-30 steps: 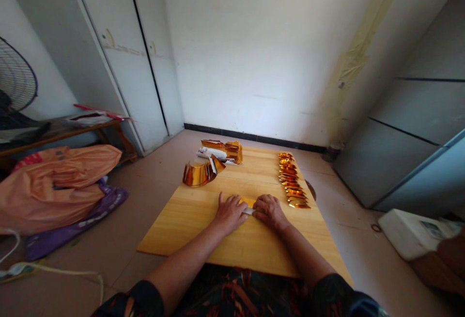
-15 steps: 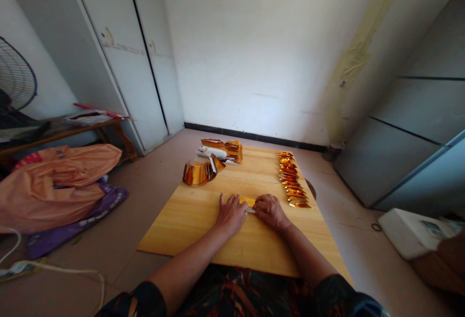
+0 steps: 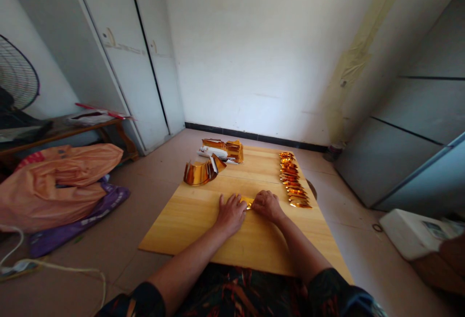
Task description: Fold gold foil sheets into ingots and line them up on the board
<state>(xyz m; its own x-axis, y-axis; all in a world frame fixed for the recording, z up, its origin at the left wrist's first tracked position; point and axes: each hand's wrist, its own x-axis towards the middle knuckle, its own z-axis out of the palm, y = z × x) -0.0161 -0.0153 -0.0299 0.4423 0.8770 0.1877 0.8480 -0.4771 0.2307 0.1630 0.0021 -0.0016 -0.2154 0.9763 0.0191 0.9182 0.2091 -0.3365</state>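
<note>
A small piece of gold foil paper [image 3: 248,200] lies on the wooden board between my two hands, its near edge shiny and its ends covered by fingers. My left hand [image 3: 231,214] holds the paper's left end, thumb and forefinger closed on it while the little finger sticks out to the side. At the other end, my right hand [image 3: 268,205] is closed with bunched fingers on the paper. The fingertips of the right hand are partly hidden.
Folded gold foil pieces [image 3: 292,181] stand in a row along the right of the wooden board [image 3: 196,229]. Curved foil sheets [image 3: 198,173] and an opened foil pack [image 3: 234,151] lie at the far left. Orange and purple bags [image 3: 65,176] are on the floor.
My right hand has shifted slightly up and left along the paper. The pale strip that showed between the hands now appears as shiny gold. My left hand has barely moved.
</note>
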